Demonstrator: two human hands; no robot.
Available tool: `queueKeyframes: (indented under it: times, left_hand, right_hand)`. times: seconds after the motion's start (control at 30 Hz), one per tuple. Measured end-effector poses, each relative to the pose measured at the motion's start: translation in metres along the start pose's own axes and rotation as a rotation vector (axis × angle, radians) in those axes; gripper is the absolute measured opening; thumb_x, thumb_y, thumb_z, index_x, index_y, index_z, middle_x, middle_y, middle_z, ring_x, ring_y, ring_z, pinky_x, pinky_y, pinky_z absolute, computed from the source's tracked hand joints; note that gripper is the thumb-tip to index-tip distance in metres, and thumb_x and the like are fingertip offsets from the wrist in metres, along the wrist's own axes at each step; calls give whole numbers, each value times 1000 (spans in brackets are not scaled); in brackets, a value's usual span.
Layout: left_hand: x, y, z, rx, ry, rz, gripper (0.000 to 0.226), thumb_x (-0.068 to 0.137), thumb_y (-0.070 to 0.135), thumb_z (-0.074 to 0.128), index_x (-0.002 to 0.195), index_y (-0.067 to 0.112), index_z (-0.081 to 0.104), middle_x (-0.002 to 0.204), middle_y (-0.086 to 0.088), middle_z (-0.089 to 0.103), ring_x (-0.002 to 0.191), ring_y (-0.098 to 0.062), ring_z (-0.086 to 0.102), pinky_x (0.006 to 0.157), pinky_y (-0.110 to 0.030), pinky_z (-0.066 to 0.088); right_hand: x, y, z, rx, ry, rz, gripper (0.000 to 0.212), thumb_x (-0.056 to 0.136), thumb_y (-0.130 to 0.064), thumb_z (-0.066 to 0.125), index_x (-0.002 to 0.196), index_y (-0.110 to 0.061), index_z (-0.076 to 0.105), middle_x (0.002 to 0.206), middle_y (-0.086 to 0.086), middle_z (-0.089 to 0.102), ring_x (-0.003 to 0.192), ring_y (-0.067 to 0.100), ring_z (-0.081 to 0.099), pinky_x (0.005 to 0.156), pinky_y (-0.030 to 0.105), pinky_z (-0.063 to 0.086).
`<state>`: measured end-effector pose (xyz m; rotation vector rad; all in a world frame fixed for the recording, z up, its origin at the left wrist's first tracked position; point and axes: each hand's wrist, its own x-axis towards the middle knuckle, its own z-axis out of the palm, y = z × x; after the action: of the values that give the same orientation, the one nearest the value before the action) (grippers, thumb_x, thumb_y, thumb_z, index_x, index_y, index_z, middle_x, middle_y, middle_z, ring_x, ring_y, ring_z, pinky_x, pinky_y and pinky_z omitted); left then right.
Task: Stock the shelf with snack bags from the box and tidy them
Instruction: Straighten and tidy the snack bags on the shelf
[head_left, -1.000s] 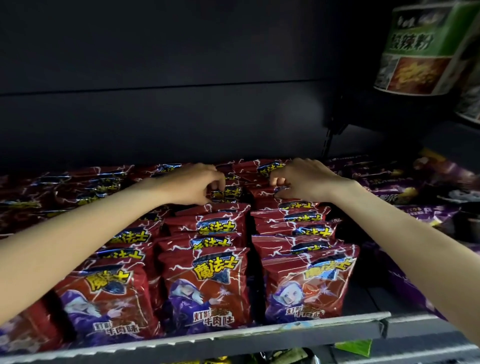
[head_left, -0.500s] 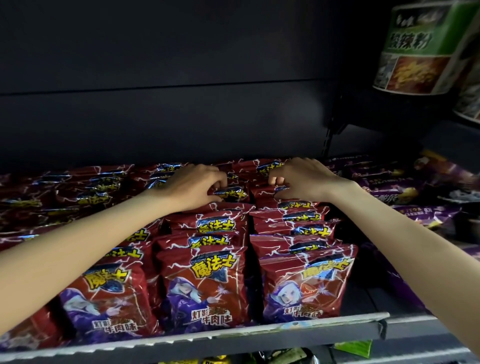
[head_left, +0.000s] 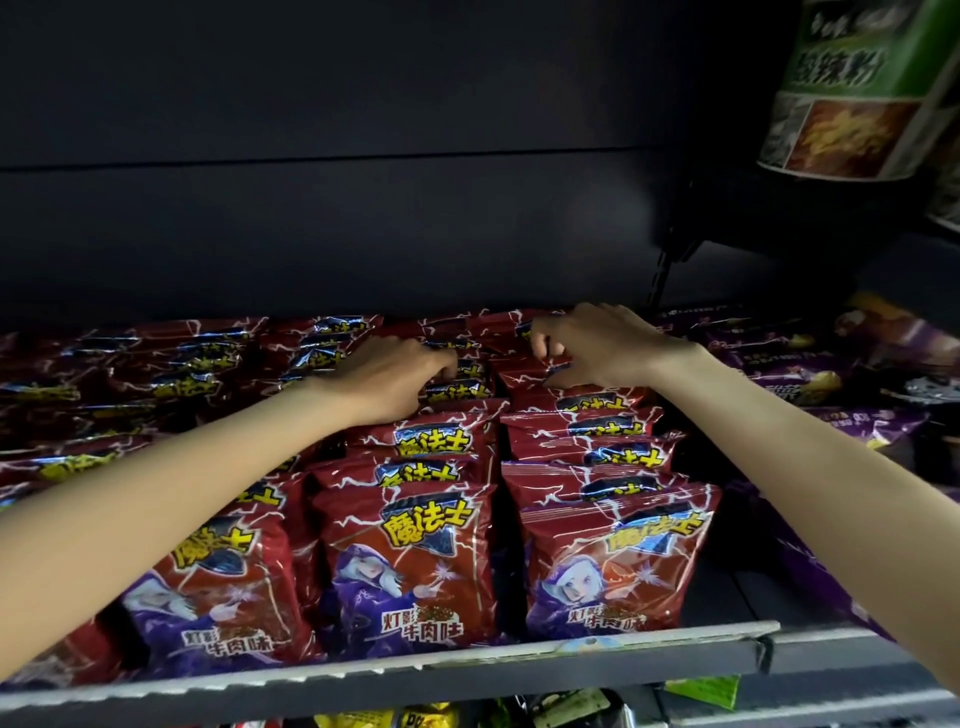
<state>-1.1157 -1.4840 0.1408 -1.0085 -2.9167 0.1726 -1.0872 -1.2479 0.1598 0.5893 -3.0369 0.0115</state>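
Observation:
Red snack bags (head_left: 410, 566) with a purple-robed figure and yellow lettering stand in several rows, front to back, on a dark shelf (head_left: 519, 670). My left hand (head_left: 384, 376) reaches to the back of the middle row, fingers curled onto the tops of the rear bags. My right hand (head_left: 597, 345) is at the back of the right row (head_left: 613, 566), its fingers pinching the top edge of a rear bag. Both forearms stretch over the front bags. The box is out of sight.
Purple snack bags (head_left: 852, 384) fill the shelf section to the right. A green and white package (head_left: 852, 88) hangs at the upper right. The dark back panel rises behind the rows. Yellow and green packets (head_left: 701, 693) show on the shelf below.
My left hand has slid a little further back and right along the middle row. My right hand has stayed at the rear of the right row, fingers tightening on a bag top.

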Motion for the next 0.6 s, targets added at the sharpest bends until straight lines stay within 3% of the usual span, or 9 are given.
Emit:
queueKeyframes:
  times: [0.07,0.13,0.2,0.27,0.37,0.5,0.6]
  left_hand:
    - [0,-8,2,-179,-32,11,53,79,-8,55,117,28,54,101,13,58,73,-6,54,62,-25,39]
    - [1,-18,0,-448,-50,40,36,84,7,65,115,25,59,104,11,60,89,-5,57,72,-17,45]
    - [4,-24,-2,-608,-73,66,25,87,22,65,112,21,64,101,9,64,91,0,59,74,-6,43]
    - [8,-26,-2,-600,-62,71,23,85,25,67,107,22,67,100,9,67,89,1,60,75,-8,44]
    - [13,-25,-1,-510,37,34,21,79,23,73,101,23,70,89,11,66,78,-1,59,68,-16,46]
    - [14,-17,5,-297,258,60,14,80,22,72,93,26,67,88,10,64,69,-3,54,61,-23,39]
    - [11,-18,9,-325,298,112,15,81,18,71,92,26,66,88,17,58,68,1,51,61,-23,39]
  right_hand:
    - [-2,7,-1,205,-7,11,33,79,-34,74,107,-24,61,103,-6,66,93,10,61,81,31,49]
    - [-5,14,-4,432,-35,6,32,78,-30,76,108,-22,66,99,-8,67,90,3,63,81,20,51]
    - [-6,19,-5,506,-30,-2,29,80,-26,74,108,-20,68,97,-8,67,87,-3,61,75,7,47]
    - [-3,20,-2,449,27,2,21,82,-20,72,103,-18,70,94,-6,68,82,-5,58,75,9,48]
    - [1,11,6,276,143,-4,12,84,-19,70,96,-22,69,95,-7,67,81,3,58,81,30,52]
    - [0,1,10,120,197,10,15,88,-23,65,103,-24,65,106,-8,64,93,11,59,82,32,49]
    - [-3,1,10,112,221,40,16,88,-25,64,105,-25,64,107,-8,63,97,13,60,82,33,49]
